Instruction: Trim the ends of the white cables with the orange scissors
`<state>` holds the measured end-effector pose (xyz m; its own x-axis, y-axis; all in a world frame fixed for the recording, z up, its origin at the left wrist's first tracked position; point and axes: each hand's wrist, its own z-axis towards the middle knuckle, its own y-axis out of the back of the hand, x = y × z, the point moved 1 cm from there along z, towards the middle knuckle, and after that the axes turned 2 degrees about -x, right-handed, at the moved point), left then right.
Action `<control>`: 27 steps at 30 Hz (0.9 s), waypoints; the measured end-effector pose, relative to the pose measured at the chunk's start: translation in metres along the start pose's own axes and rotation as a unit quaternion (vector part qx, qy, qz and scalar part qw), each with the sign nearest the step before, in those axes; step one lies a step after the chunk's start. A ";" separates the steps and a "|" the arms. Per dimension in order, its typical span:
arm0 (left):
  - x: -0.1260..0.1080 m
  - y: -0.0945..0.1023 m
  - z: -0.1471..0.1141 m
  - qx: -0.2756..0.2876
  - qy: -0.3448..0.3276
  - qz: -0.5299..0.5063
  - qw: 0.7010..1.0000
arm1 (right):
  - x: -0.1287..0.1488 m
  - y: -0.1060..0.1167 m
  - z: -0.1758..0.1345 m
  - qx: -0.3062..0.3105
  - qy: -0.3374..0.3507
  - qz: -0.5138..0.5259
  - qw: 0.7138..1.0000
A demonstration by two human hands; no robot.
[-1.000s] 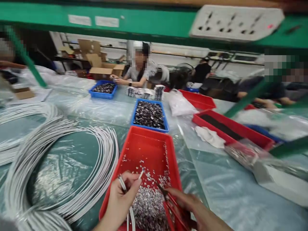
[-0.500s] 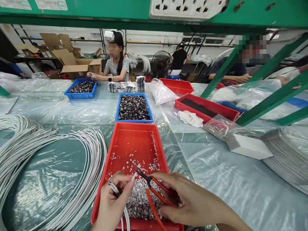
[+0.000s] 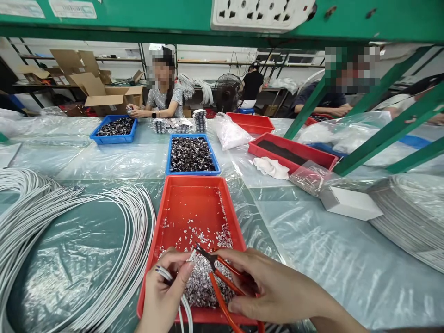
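Observation:
My left hand (image 3: 165, 284) pinches the end of a white cable (image 3: 186, 307) between thumb and forefinger, with more of the cable looped through the fingers. My right hand (image 3: 267, 286) is wrapped round wire cutters (image 3: 222, 270) with orange handles and dark jaws. The handles are spread apart, and the jaws meet the cable tip just past my left fingertips; whether they bite it I cannot tell. Both hands are over a red tray (image 3: 169, 196) whose near half holds a heap of small silvery scraps (image 3: 206, 286).
Coiled white cables (image 3: 138, 236) lie at left. Beyond the tray stands a blue bin (image 3: 192, 155) of black parts. At right are a red box (image 3: 298, 157), a white carton (image 3: 350, 203) and a grey coil (image 3: 412, 217). A green frame (image 3: 312, 111) crosses above; co-workers sit beyond.
The view has shifted slightly. Both hands keep nearly the same pose, the cutter jaws still at the cable tip. The co-worker across the table has turned their head.

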<state>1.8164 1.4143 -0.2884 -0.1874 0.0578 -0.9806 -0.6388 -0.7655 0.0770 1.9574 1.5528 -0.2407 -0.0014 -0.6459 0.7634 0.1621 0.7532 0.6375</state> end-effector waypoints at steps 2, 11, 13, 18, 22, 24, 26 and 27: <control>0.001 0.000 0.000 -0.011 -0.002 -0.005 1.000 | 0.002 -0.002 0.000 -0.004 -0.011 -0.028 1.000; 0.008 0.027 0.009 0.046 0.024 -0.327 0.944 | -0.026 -0.016 0.006 -0.065 -0.066 -0.032 0.995; 0.005 0.027 0.009 0.031 0.007 -0.345 0.938 | -0.030 -0.019 0.013 -0.095 -0.065 0.125 0.985; 0.002 0.005 0.000 0.080 0.030 -0.271 0.959 | -0.007 -0.039 0.047 -0.086 0.026 0.367 0.926; 0.004 0.002 0.000 0.061 0.059 -0.215 0.973 | 0.004 -0.055 0.065 -0.095 0.071 0.429 0.896; 0.001 0.011 0.004 0.000 0.047 -0.218 0.975 | 0.003 -0.058 0.066 -0.139 0.070 0.411 0.898; -0.004 0.021 0.008 0.001 0.040 -0.207 0.978 | -0.001 -0.059 0.064 -0.145 0.059 0.376 0.913; -0.007 0.025 0.009 0.033 0.027 -0.179 0.983 | -0.002 -0.059 0.064 -0.128 0.051 0.364 0.921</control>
<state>1.7949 1.4008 -0.2780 0.0961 0.2805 -0.9550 -0.7035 -0.6596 -0.2645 1.8850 1.5178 -0.2733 0.2913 0.0013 0.9566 0.3103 0.9458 -0.0958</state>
